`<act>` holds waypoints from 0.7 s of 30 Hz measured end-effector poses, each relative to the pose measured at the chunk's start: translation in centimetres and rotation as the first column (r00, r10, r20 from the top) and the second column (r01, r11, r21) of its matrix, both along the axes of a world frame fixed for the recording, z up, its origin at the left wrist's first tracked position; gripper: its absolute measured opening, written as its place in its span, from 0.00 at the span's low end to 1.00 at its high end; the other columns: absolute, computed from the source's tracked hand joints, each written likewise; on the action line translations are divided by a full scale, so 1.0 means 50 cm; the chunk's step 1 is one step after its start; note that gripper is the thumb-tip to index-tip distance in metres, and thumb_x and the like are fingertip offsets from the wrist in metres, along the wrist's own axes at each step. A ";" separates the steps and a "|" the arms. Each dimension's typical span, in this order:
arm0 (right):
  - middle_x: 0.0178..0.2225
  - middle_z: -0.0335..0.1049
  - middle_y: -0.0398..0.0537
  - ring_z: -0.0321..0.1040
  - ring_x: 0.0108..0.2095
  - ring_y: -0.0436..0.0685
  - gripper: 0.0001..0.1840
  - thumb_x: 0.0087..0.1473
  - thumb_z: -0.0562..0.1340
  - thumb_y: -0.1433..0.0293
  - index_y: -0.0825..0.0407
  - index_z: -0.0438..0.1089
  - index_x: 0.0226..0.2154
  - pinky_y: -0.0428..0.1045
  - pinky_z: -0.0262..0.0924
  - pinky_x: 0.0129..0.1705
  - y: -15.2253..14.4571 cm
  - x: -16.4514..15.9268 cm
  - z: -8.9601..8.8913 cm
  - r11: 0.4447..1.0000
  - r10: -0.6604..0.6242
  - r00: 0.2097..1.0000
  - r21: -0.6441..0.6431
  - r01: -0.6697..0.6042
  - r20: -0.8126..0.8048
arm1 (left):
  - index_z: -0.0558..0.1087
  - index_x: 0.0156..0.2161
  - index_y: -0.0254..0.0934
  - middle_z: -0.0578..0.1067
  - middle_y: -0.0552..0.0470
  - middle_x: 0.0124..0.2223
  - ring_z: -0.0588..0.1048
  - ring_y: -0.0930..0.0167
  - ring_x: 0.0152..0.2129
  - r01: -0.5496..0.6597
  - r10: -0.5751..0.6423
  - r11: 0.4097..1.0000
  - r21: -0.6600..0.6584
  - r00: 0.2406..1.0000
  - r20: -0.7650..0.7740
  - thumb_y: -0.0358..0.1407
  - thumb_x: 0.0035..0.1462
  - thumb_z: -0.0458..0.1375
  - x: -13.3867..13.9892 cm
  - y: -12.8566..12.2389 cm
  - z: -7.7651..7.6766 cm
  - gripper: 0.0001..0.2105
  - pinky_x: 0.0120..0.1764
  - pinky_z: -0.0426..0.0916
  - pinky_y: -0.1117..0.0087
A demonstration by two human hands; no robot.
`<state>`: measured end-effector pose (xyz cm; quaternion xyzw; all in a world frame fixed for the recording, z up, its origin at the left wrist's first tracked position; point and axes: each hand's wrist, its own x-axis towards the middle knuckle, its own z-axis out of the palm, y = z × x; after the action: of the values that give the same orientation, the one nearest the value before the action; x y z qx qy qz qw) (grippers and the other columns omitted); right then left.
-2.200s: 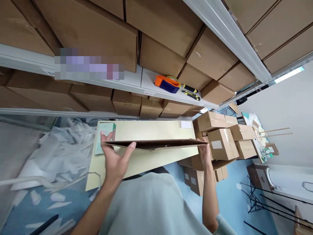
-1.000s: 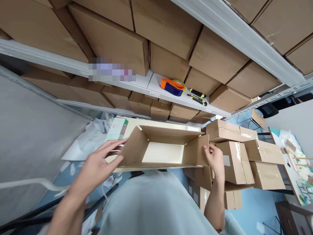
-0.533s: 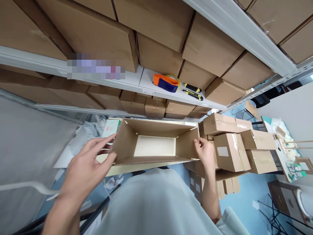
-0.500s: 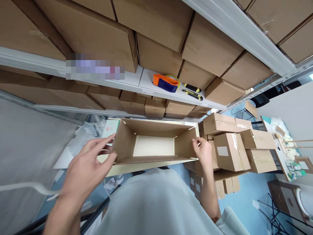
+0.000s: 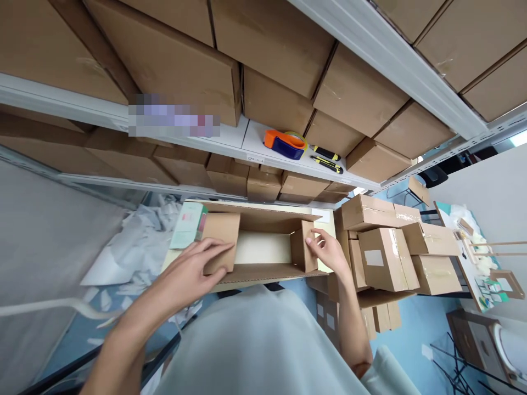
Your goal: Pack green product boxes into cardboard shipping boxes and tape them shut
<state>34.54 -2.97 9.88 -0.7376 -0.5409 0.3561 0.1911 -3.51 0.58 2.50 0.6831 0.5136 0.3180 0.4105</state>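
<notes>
An open cardboard box sits in front of me, with its pale bottom in sight between two short end flaps that lean inward. My left hand lies on the left end flap, its fingers stretched over the cardboard and the thumb apart near the front edge. At the other end, my right hand has thumb and fingers bent together at the right end flap. Both long side flaps stand up. Beside the left flap is a white and green small box.
A shelf rack full of cartons rises ahead. On its ledge lie an orange and blue tape dispenser and utility knives. Stacked boxes stand to the right, crumpled paper to the left.
Both end flaps have tipped inward over the box opening. My left hand has moved right along with its flap, and my right hand has shifted left.
</notes>
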 end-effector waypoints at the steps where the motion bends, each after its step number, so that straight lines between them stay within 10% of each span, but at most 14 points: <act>1: 0.35 0.81 0.43 0.79 0.33 0.57 0.27 0.63 0.67 0.47 0.46 0.76 0.57 0.52 0.70 0.41 0.000 0.010 -0.002 1.000 0.004 0.999 0.000 -0.004 0.033 | 0.88 0.47 0.52 0.85 0.46 0.45 0.80 0.51 0.44 0.014 -0.014 1.000 -0.018 1.000 0.018 0.44 0.45 0.71 -0.004 0.003 -0.009 0.20 0.53 0.75 0.57; 13: 0.32 0.69 0.35 0.70 0.23 0.50 0.39 0.54 0.75 0.46 0.48 0.68 0.58 0.47 0.65 0.27 0.018 0.070 -0.091 0.992 -0.050 0.967 -0.123 0.019 -0.248 | 0.71 0.72 0.39 0.66 0.40 0.77 0.68 0.49 0.72 -0.005 0.000 1.000 -0.013 0.921 -0.390 0.55 0.57 0.57 -0.019 -0.013 0.004 0.40 0.70 0.68 0.53; 21: 0.30 0.65 0.32 0.67 0.22 0.50 0.40 0.57 0.73 0.50 0.50 0.64 0.64 0.45 0.60 0.23 0.020 0.057 -0.123 0.988 -0.088 0.994 -0.129 0.080 -0.058 | 0.85 0.58 0.45 0.60 0.46 0.81 0.62 0.46 0.76 0.170 -0.186 0.982 -0.076 0.900 -0.395 0.63 0.61 0.57 -0.036 -0.002 -0.013 0.32 0.70 0.67 0.46</act>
<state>37.38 -1.96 3.75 -0.7588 -0.4793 0.4044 0.1760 -5.32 0.50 1.83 0.7694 0.5281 0.1227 0.3377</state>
